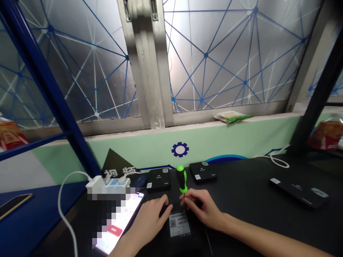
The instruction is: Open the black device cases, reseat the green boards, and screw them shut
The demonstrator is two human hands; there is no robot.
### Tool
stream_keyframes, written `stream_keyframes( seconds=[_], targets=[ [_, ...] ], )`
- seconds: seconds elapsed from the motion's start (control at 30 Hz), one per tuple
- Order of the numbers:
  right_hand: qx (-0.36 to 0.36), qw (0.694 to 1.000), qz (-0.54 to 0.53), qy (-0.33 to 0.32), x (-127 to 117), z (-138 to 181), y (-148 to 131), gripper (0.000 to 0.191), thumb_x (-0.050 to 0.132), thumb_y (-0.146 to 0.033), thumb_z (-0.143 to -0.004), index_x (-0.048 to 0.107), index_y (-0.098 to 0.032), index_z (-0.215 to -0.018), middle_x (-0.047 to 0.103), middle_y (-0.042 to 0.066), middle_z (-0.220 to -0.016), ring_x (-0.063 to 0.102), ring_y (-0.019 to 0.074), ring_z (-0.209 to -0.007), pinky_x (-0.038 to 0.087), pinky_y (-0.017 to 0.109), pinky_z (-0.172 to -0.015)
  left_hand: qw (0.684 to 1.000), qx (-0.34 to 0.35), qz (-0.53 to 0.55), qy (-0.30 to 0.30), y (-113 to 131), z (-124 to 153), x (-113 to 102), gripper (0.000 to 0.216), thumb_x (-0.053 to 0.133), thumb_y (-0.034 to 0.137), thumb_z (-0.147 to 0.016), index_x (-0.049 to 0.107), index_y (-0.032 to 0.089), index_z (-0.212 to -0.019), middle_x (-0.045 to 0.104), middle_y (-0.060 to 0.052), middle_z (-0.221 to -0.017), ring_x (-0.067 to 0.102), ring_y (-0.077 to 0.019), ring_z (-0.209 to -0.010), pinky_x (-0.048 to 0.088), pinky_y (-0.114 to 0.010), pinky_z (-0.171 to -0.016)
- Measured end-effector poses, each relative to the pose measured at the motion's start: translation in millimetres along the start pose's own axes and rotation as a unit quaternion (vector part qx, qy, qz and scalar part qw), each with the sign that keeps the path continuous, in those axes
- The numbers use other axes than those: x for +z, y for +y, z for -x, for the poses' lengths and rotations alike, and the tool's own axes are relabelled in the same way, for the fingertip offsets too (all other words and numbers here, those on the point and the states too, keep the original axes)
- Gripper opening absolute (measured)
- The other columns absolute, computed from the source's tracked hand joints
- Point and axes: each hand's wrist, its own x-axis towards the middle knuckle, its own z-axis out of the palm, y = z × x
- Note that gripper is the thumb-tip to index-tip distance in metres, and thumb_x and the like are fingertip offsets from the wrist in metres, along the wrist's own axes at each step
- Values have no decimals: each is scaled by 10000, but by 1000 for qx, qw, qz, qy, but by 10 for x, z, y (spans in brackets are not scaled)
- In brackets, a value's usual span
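A screwdriver (182,180) with a black and bright green handle stands upright, its shaft pointing down. My right hand (202,205) pinches the shaft just below the handle, between thumb and fingers. Under it lies a flat black device (175,207) with a white printed label (179,225) facing up. The screwdriver's tip is hidden behind my fingers, at the far part of the device. My left hand (154,216) grips the device's left side, thumb and index finger curved at its edge.
Two black boxes (158,179) (203,171) lie behind, another black box (298,192) to the right. Left of my hands are a lit phone (120,223), a power strip (115,185) and a white cable (65,217). A second phone (13,205) lies far left, beside a blue frame post (48,78).
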Motion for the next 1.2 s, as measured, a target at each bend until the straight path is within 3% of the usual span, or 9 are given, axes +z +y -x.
stream_keyframes(
  seconds=[0.3,0.47,0.67,0.97,1.2],
  targets=[
    [23,999,0,42,45,-17,115,195,648,-321,-921,598,-173,-805,610,-4,-664,544,121,-563,456,226,-566,1000,-5,-2,-1,24,16,-23,275,379,412,-1025,555,238,-906,653,-16,-789,650,-230,-738,379,-281,-628],
    [21,999,14,37,38,-21,54,211,654,-336,-915,617,-163,-800,593,-6,-658,528,116,-561,455,222,-561,1000,-3,0,1,12,2,-10,269,385,412,-1020,560,236,-916,665,-19,-810,659,-232,-760,385,-281,-633],
    [-7,1000,26,-1,-4,0,-52,254,526,-341,-991,684,-153,-931,694,54,-763,608,143,-614,496,247,-624,1000,-5,2,-2,20,4,-19,265,390,405,-1020,568,233,-928,668,-24,-806,670,-237,-765,400,-283,-647],
    [18,999,31,25,33,-14,66,256,600,-357,-950,652,-163,-790,634,22,-688,528,127,-566,454,237,-579,1000,3,-5,3,30,13,-20,274,374,400,-1032,554,232,-910,656,-17,-806,652,-227,-746,380,-282,-621],
    [28,999,29,33,44,-22,71,264,628,-383,-932,631,-161,-789,607,3,-668,525,123,-567,457,232,-574,1000,0,-3,-1,36,19,-29,275,378,404,-1027,561,230,-916,660,-20,-808,658,-234,-757,384,-284,-622]
  ],
)
